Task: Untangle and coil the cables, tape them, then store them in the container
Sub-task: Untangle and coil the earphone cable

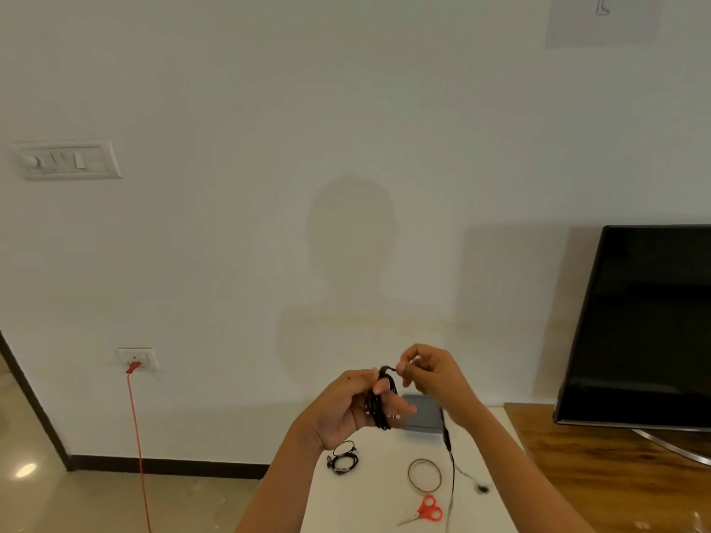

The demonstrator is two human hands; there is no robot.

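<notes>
Above the white table [369, 505], two bare hands work on one black cable bundle [381, 403]. Left hand [346, 409]: fingers curled round the bundle, gripping it upright with loops hanging below the fist. Right hand [433, 373]: thumb and forefinger pinch the bundle's top end, other fingers curled; the two hands are close together, joined by the cable.

On the table, count:
- 1 gray container [423, 417], far side of the table, just behind the hands and partly hidden by them.
- 1 small coiled black cable [343, 460], lying flat below the left wrist, apart from the container.
- 1 loose black cable [452, 469] running down past the right forearm toward the near edge; cannot tell if it joins the held bundle.
- 1 tape roll [424, 475], flat, between the coiled cable and the loose cable.
- 1 pair of red-handled scissors [426, 510], near the tape roll on its near side.

Elsewhere: 1 red cord [135, 417] plugged into a wall socket [138, 358], 1 switch panel [67, 160], 1 dark TV [650, 325] on a wooden unit [615, 478].
</notes>
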